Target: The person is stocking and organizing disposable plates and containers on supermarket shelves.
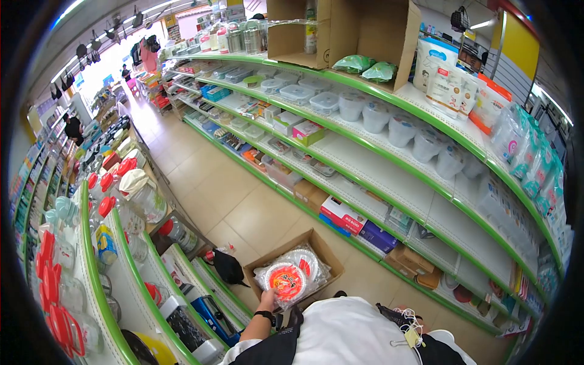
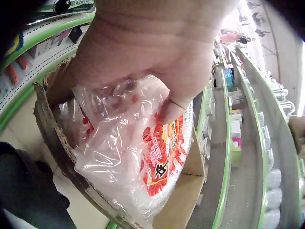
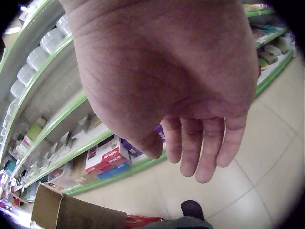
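Note:
A plastic-wrapped pack of round white disposable plates (image 1: 285,281) with a red-orange printed label lies at the top of an open cardboard box (image 1: 333,277) on the floor. My left hand (image 1: 266,300) grips its near edge. From the left wrist view, the thumb of the left hand (image 2: 157,52) lies over the label side of the plate pack (image 2: 164,152), and the other fingers are hidden behind the crinkled clear wrap. More wrapped packs (image 1: 313,260) fill the box beside it. My right hand (image 3: 176,71) hangs with relaxed fingers and nothing in it, above the tiled floor.
Long green-edged shelves (image 1: 365,161) run along the right, holding plastic tubs (image 1: 401,131) and boxes. To the left, a shelf unit carries red-lidded jars (image 1: 58,292). A black bag (image 1: 228,266) sits beside the box. The tiled aisle (image 1: 207,176) stretches ahead between the shelves.

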A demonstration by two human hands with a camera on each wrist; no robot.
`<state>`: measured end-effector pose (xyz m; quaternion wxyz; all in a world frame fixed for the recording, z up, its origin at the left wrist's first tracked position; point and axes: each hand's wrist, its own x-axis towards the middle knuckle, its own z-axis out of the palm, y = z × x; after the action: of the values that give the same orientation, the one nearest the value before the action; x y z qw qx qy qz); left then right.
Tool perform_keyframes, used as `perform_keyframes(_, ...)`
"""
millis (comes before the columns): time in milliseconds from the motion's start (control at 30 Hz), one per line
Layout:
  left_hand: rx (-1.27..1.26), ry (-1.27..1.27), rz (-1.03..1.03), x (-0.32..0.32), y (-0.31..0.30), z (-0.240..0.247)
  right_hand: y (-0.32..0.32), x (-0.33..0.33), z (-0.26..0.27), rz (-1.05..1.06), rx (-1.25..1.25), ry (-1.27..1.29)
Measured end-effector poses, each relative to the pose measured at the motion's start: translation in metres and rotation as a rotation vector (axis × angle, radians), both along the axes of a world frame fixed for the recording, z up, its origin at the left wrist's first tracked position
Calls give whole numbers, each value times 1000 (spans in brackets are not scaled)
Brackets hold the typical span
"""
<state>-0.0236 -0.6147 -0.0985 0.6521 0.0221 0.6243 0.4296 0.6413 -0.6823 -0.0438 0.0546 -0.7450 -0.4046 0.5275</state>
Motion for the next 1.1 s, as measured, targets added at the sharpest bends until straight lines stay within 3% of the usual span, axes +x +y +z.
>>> perform_keyframes(33, 50, -192, 52, 0, 2, 2, 4, 8, -4, 159, 110, 55)
perform_keyframes(100, 118, -147, 127, 9, 6, 14, 6, 11, -2, 314, 214, 108)
perform_keyframes(133, 183, -102, 205, 19, 6, 41, 14, -4, 25, 140, 130, 52)
perform_keyframes(167, 179, -95, 263, 35, 6, 107, 22, -18, 55, -34, 40, -4)
perform_keyframes(200, 167, -94, 260, 35, 9, 104, 30, -17, 56, -121, 0, 60)
perform_keyframes(267, 278, -222, 78, 29, 15, 92, 47, -26, 75, -234, 19, 173)
perform_keyframes(300, 189, -119, -21, 26, 18, 106, 61, -43, 102, -260, 78, 223)
perform_keyframes(400, 348, -277, -37, 36, 39, 94, 101, -64, 136, -154, 221, 262)
perform_keyframes(433, 404, -278, -76, 50, 46, 136, 113, -76, 157, -131, 289, 293)
perform_keyframes(567, 403, -338, -121, 82, 82, 189, 162, -128, 230, 16, 450, 464)
perform_keyframes(667, 347, -356, -179, 120, 97, 245, 188, -152, 246, 126, 493, 490)
perform_keyframes(767, 443, -417, -372, 147, 133, 263, 210, -165, 254, 279, 490, 484)
perform_keyframes(800, 472, -397, -380, 163, 139, 286, 211, -167, 271, 291, 497, 436)
perform_keyframes(867, 430, -345, -442, 180, 162, 283, 225, -154, 251, 318, 688, 298)
perform_keyframes(1033, 471, -329, -646, 239, 195, 329, 216, -114, 269, 136, 855, 268)
perform_keyframes(1100, 419, -372, -742, 271, 233, 300, 221, -74, 276, 61, 796, 248)
